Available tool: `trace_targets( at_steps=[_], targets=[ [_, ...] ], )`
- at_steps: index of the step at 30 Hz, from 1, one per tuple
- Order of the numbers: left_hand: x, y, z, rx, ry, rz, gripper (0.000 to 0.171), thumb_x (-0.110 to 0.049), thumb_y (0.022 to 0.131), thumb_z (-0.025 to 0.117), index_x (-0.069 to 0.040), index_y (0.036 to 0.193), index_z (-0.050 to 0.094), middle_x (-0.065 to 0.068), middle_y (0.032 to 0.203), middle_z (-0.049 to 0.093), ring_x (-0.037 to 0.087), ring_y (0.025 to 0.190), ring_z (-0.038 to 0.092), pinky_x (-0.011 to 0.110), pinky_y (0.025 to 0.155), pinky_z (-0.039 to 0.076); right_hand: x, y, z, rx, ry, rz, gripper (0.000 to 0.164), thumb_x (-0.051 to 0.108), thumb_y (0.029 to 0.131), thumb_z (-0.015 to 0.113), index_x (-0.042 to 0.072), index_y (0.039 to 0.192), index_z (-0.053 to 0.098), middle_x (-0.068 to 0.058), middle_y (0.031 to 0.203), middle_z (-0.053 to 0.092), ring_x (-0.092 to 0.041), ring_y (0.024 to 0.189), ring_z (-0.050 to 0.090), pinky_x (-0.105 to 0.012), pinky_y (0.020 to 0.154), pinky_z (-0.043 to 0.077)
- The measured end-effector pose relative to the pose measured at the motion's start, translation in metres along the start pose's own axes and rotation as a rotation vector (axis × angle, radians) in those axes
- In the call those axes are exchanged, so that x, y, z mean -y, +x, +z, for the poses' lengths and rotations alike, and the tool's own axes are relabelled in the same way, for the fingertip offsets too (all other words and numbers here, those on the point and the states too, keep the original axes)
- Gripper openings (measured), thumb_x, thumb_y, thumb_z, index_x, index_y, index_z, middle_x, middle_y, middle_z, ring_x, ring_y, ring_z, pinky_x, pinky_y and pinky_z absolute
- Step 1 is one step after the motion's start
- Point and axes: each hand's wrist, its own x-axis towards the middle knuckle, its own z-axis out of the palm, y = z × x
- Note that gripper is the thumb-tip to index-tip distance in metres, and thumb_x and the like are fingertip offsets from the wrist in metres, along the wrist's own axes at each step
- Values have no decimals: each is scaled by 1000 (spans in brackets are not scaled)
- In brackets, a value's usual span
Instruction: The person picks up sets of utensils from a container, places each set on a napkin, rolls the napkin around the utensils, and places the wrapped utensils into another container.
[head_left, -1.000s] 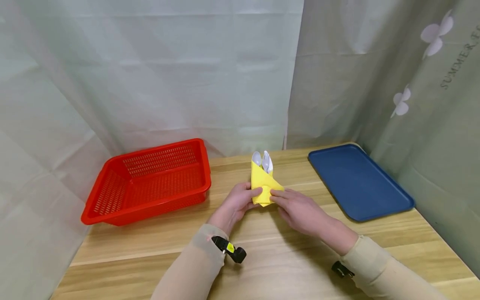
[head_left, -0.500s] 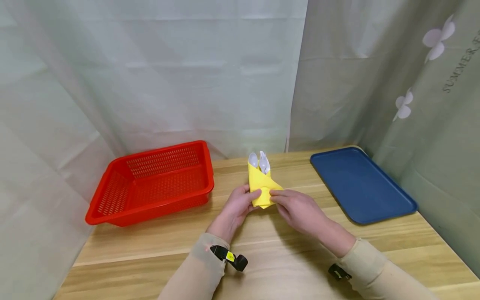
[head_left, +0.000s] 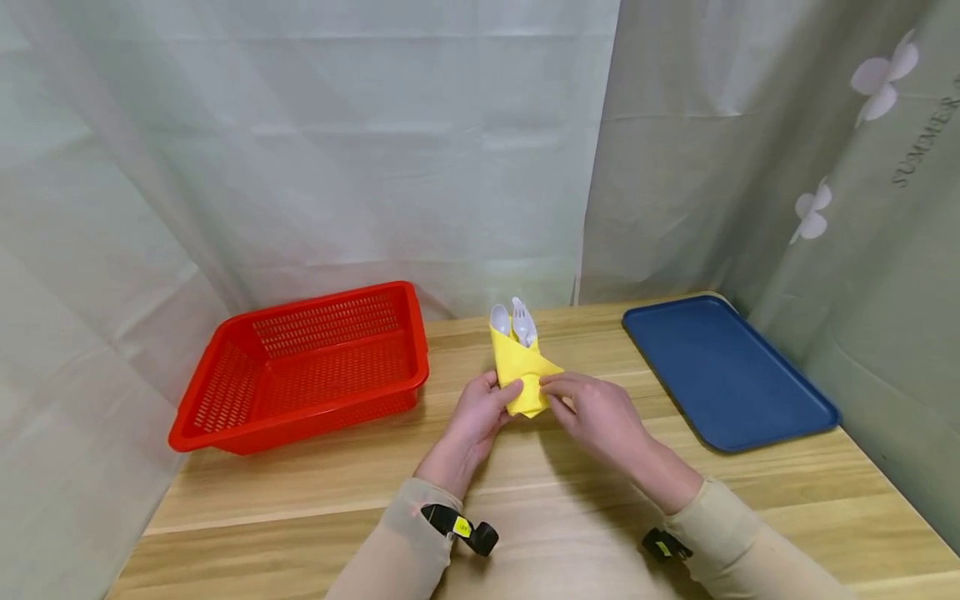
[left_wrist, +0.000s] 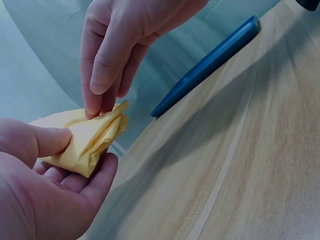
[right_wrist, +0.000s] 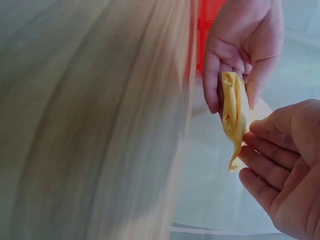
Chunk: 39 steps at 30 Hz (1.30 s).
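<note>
A yellow napkin (head_left: 517,364), folded into a pouch, is held above the table. A pale plastic spoon (head_left: 500,319) and a fork (head_left: 522,321) stick out of its top. My left hand (head_left: 477,408) grips the lower left of the pouch, thumb in front and fingers underneath, as the left wrist view shows. At the pouch's right edge, my right hand (head_left: 596,414) pinches the folded layers between thumb and fingertips. Thick layers of the napkin (right_wrist: 232,107) show edge-on in the right wrist view. The cutlery handles are hidden inside.
A red perforated plastic basket (head_left: 322,396) stands on the left of the wooden table (head_left: 300,508). On the right lies a flat blue tray (head_left: 731,371). Pale curtains (head_left: 360,150) hang behind and at both sides.
Both hands and the pouch have shifted slightly left in the head view, and the pouch's top leans further left. The right hand's fingers have bent more at the edge.
</note>
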Motion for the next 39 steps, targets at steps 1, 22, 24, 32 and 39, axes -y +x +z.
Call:
trace_targets(
  at_steps=[1,22,24,32,39],
  targets=[
    [0,0,0,-1,-4,2,36,-5,110,65,12,142,59,16,122,77,17,100,73,28,84,61,1,1,0,1,13,13,19,14,100,83,10,118,87,-6,123,81,-27,113,79,-48,87,66],
    [-5,-3,2,-31,-29,34,41,-6,110,66,10,147,57,23,139,71,20,114,73,31,96,62,-2,7,6,-62,152,152,15,14,99,85,10,113,88,-6,122,81,-29,115,77,-50,93,64],
    [-5,-3,3,-31,-33,37,41,-6,111,65,10,148,58,23,139,71,20,115,73,31,96,62,-1,8,6,-65,160,163,15,14,99,85,10,113,88,-5,121,81,-28,114,77,-50,92,64],
    [-5,-3,4,-60,-7,63,39,-5,110,66,10,144,60,19,130,76,15,104,73,26,88,60,1,8,6,-64,198,184,14,14,100,83,10,113,87,-4,122,80,-27,114,76,-49,92,64],
    [-7,-4,5,-87,15,63,38,-6,108,69,8,143,63,14,125,78,12,98,71,23,82,55,2,7,6,-60,220,217,15,15,101,82,10,114,86,-5,122,80,-27,113,76,-49,93,63]
  ],
)
